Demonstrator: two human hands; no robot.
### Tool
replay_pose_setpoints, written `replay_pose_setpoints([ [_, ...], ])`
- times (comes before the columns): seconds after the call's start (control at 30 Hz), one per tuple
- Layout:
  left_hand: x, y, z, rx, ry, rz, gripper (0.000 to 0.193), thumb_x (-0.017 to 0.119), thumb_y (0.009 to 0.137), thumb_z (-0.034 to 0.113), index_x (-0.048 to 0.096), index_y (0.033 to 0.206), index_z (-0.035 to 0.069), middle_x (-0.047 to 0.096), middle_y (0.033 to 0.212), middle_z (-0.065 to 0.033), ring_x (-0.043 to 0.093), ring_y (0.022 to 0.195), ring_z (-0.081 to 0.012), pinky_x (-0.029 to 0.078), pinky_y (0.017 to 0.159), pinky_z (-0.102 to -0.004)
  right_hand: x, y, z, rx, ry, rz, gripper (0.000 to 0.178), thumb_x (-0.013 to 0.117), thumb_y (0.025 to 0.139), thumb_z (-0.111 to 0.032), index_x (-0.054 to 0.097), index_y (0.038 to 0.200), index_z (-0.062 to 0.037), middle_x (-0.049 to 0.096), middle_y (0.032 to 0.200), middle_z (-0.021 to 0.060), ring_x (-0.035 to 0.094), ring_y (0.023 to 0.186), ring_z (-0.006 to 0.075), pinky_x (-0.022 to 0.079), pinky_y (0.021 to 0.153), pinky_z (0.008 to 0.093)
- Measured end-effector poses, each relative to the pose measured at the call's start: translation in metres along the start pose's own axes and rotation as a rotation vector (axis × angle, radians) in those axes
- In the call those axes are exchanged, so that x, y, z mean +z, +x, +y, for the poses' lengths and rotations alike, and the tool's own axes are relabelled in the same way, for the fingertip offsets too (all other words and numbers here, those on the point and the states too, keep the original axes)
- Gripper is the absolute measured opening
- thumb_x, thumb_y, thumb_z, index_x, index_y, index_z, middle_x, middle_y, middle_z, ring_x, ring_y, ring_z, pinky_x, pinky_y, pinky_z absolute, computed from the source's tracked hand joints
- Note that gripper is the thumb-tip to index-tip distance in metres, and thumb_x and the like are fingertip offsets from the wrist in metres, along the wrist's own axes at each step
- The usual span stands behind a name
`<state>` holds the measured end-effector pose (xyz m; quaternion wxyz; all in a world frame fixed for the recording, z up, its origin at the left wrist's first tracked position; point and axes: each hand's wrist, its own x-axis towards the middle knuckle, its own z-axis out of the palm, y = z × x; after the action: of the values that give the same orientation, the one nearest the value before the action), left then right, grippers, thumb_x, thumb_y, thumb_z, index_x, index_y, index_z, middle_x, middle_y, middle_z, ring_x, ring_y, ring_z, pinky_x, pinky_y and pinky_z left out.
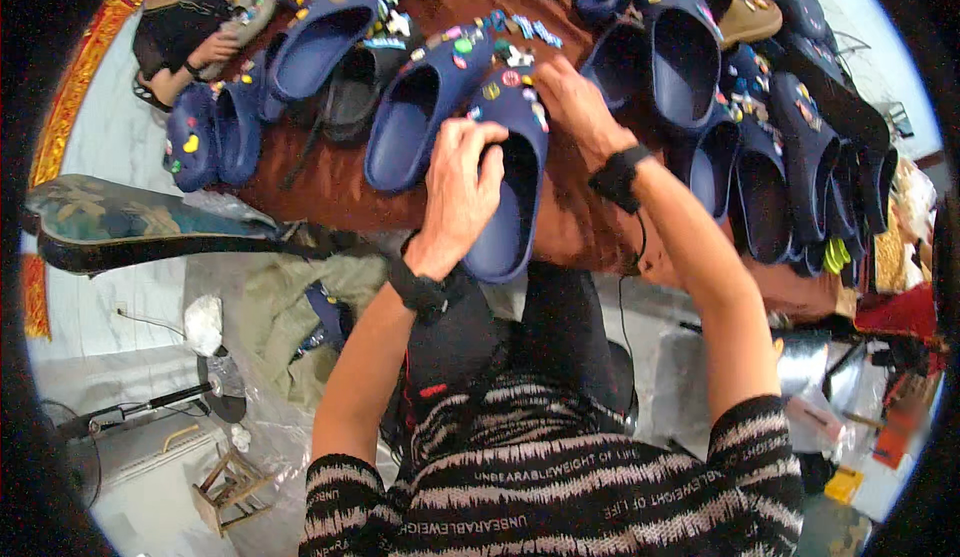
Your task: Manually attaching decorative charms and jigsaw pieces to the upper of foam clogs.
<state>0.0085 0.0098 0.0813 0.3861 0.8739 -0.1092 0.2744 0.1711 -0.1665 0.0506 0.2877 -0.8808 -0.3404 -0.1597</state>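
Observation:
A navy blue foam clog (508, 219) sits at the front edge of a cloth-covered table, its heel end toward me and small colourful charms on its toe. My left hand (460, 185) is closed on the clog's left side, by the foot opening. At the right side of its toe, among the charms, my right hand (572, 105) has its fingers pinched together. What lies between those fingertips is hidden. Just left stands another navy clog (408, 122) with charms, and beside it a black shoe (352, 94).
Several more navy clogs (683, 67) crowd the brown cloth (575, 197) on both sides. A tan clog (748, 17) lies at the far right. At far left, a person (180, 32) handles a greyish shoe. A camouflage-patterned seat (150, 215) stands left of the table.

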Motion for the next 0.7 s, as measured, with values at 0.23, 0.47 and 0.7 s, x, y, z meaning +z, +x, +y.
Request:
replay_pose_setpoints([
  [0.23,0.003,-0.001,-0.011,-0.07,0.112,0.068,0.049,0.065,0.085,0.004,0.05,0.132,0.001,0.051,0.132,-0.0193,0.049,0.127,-0.0349,0.039,0.109,-0.041,-0.002,-0.015,0.006,0.056,0.305,0.113,0.016,0.059,0.097,-0.015,0.066,0.104,-0.0033,0.061,0.104,0.0163,0.062,0.099,0.0372,0.051,0.085,0.0432],
  [0.47,0.005,-0.006,-0.032,-0.15,0.005,-0.14,0.057,0.054,0.084,-0.009,0.047,0.139,0.004,0.046,0.141,-0.021,0.043,0.136,-0.0394,0.035,0.115,-0.0436,-0.012,-0.02,0.004,0.161,0.45,0.018,0.02,0.063,0.095,-0.016,0.068,0.107,0.0,0.064,0.103,0.0154,0.064,0.098,0.0299,0.05,0.085,0.037],
  [0.7,0.002,-0.01,-0.02,-0.181,-0.041,-0.155,0.061,0.056,0.084,-0.008,0.044,0.143,0.003,0.046,0.143,-0.0203,0.045,0.135,-0.0389,0.038,0.113,-0.0437,-0.024,-0.011,0.005,0.433,0.501,0.022,0.02,0.06,0.097,-0.015,0.068,0.104,0.0029,0.071,0.085,0.0187,0.069,0.077,0.0266,0.052,0.071,0.0371],
])
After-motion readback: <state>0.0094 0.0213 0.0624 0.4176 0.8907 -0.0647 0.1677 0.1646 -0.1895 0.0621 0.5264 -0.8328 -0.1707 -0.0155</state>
